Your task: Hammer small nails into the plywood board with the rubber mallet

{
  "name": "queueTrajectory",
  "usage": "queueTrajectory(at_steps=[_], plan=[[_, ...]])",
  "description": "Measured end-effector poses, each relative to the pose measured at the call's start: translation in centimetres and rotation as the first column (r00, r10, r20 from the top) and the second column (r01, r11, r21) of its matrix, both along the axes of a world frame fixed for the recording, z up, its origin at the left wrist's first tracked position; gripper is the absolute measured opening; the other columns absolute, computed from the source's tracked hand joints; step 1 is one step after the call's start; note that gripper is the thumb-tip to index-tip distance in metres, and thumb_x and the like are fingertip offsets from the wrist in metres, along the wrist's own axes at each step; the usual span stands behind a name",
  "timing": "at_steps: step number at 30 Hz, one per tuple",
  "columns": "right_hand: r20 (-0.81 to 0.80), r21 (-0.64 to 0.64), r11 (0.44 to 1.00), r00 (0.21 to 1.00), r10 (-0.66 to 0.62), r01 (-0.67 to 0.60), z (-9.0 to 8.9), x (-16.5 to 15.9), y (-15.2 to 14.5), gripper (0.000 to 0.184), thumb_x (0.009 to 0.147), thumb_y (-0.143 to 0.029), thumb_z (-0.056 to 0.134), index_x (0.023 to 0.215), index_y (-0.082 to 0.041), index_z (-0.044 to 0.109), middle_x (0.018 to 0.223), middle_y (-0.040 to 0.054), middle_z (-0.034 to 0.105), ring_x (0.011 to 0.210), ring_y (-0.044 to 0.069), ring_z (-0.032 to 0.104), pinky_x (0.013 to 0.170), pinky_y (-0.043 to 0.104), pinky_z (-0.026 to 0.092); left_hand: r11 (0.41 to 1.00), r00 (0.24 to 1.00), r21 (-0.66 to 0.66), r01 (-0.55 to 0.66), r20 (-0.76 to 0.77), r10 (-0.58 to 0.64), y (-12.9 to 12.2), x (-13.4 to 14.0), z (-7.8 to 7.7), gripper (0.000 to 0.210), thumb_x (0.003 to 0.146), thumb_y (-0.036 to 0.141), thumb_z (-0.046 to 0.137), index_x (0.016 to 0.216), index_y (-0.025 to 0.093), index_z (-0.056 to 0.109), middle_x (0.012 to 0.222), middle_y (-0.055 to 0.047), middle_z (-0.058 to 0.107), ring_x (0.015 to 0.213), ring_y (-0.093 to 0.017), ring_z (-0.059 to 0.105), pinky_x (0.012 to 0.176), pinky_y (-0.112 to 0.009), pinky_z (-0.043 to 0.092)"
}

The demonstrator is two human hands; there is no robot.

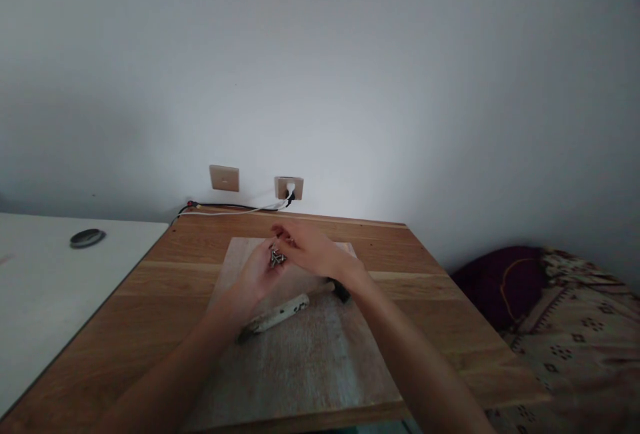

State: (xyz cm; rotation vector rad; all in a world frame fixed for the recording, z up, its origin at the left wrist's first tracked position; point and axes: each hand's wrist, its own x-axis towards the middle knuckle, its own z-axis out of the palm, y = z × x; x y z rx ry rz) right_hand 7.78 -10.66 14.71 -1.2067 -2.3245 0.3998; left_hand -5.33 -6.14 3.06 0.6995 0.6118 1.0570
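Note:
My left hand [257,271] is cupped, palm up, with several small metal screws [277,258] in its palm. Over it reaches my right hand [313,247], fingers curled down at the screws; what its fingertips pinch, if anything, is hidden and slightly blurred. Both hands are above a worn wooden board [320,361]. Under them on the board lies a hammer [280,314], its pale, chipped handle slanting from lower left to upper right. The dark hammer head is partly covered by my right wrist.
The board rests on a brown wooden table [430,327] against a white wall. Along the back edge run cables [235,207] to a wall socket [296,186]. At left a white surface [45,301] bears a dark oval object [87,239]. Patterned fabric [580,327] lies at right.

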Motion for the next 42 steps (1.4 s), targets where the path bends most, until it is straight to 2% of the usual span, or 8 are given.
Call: queueTrajectory(at_steps=[8, 12, 17, 22, 26, 29, 38, 42], plan=[[-0.364, 0.056, 0.983, 0.921, -0.141, 0.173, -1.6, 4.6, -4.6, 0.017, 0.101, -0.022, 0.057, 0.114, -0.021, 0.068, 0.113, 0.0080, 0.073, 0.097, 0.019, 0.070, 0.084, 0.034, 0.057, 0.948, 0.918, 0.228, 0.223, -0.377, -0.125, -2.0, -0.4, 0.0, 0.030, 0.086, 0.039, 0.061, 0.100, 0.018, 0.076, 0.122, -0.015, 0.075, 0.122, -0.029, 0.065, 0.109, -0.041, 0.048], [-0.442, 0.038, 0.970, 0.875, -0.198, 0.239, -4.4, 7.1, -8.2, 0.017, 0.102, -0.026, 0.057, 0.114, -0.023, 0.068, 0.113, 0.0069, 0.071, 0.103, 0.021, 0.069, 0.089, 0.035, 0.057, 0.856, 0.663, 0.392, 0.338, -0.744, 0.079, -3.4, -1.8, 0.7, 0.050, 0.098, 0.058, 0.044, 0.118, 0.022, 0.074, 0.144, -0.013, 0.065, 0.140, -0.033, 0.053, 0.117, -0.049, 0.041], [-0.352, 0.004, 0.885, 0.829, -0.436, 0.466, -9.8, 11.0, -14.0, 0.023, 0.104, -0.034, 0.054, 0.120, -0.025, 0.067, 0.120, 0.0090, 0.072, 0.108, 0.024, 0.070, 0.093, 0.040, 0.058, 0.587, 0.346, 0.482, 0.650, -0.876, 0.336, -6.4, -5.6, 2.8, 0.047, 0.103, 0.056, 0.044, 0.129, 0.025, 0.068, 0.151, -0.010, 0.059, 0.150, -0.030, 0.042, 0.124, -0.052, 0.030], [-0.076, 0.174, 0.722, 0.740, -0.668, 0.670, -16.3, 15.0, -19.3, 0.041, 0.103, -0.048, 0.047, 0.128, -0.021, 0.066, 0.135, 0.0152, 0.068, 0.135, 0.038, 0.057, 0.112, 0.064, 0.044, 0.683, -0.046, 0.436, 0.586, -0.824, 0.565, -10.8, -7.0, 3.4, 0.031, 0.104, 0.038, 0.047, 0.113, 0.020, 0.070, 0.122, -0.014, 0.073, 0.118, -0.033, 0.066, 0.106, -0.053, 0.048], [0.011, 0.127, 0.710, 0.714, -0.700, 0.693, -19.6, 15.7, -21.4, 0.050, 0.105, -0.052, 0.042, 0.135, -0.018, 0.062, 0.144, 0.0173, 0.064, 0.150, 0.040, 0.041, 0.116, 0.068, 0.040, 0.661, -0.112, 0.500, 0.560, -0.745, 0.658, -13.8, -7.0, 1.7, 0.030, 0.103, 0.035, 0.051, 0.123, 0.020, 0.068, 0.130, -0.015, 0.070, 0.123, -0.034, 0.063, 0.109, -0.054, 0.047], [-0.002, 0.090, 0.730, 0.733, -0.680, 0.677, -20.2, 14.9, -21.8, 0.051, 0.105, -0.052, 0.042, 0.138, -0.017, 0.062, 0.150, 0.0171, 0.060, 0.152, 0.037, 0.039, 0.119, 0.062, 0.041, 0.757, -0.245, 0.475, 0.447, -0.749, 0.615, -14.9, -8.7, -0.1, 0.038, 0.101, 0.041, 0.053, 0.127, 0.016, 0.066, 0.139, -0.021, 0.064, 0.124, -0.040, 0.063, 0.104, -0.057, 0.050], [0.018, 0.026, 0.787, 0.786, -0.617, 0.617, -19.3, 14.8, -21.8, 0.056, 0.105, -0.049, 0.045, 0.150, -0.017, 0.056, 0.159, 0.0144, 0.052, 0.150, 0.035, 0.043, 0.121, 0.058, 0.041, 0.817, 0.098, 0.564, 0.119, -0.826, 0.555, -14.2, -11.7, -0.7, 0.054, 0.102, 0.055, 0.041, 0.139, 0.019, 0.057, 0.145, -0.016, 0.054, 0.133, -0.033, 0.059, 0.112, -0.051, 0.049], [0.010, 0.057, 0.838, 0.839, -0.543, 0.542, -18.1, 13.2, -21.0, 0.055, 0.106, -0.045, 0.046, 0.157, -0.026, 0.050, 0.162, 0.0090, 0.047, 0.153, 0.035, 0.037, 0.119, 0.061, 0.042, 0.858, 0.142, 0.513, 0.022, -0.851, 0.505, -13.5, -13.1, -0.1, 0.061, 0.096, 0.063, 0.044, 0.138, 0.021, 0.058, 0.136, -0.016, 0.054, 0.125, -0.033, 0.063, 0.109, -0.053, 0.050]])
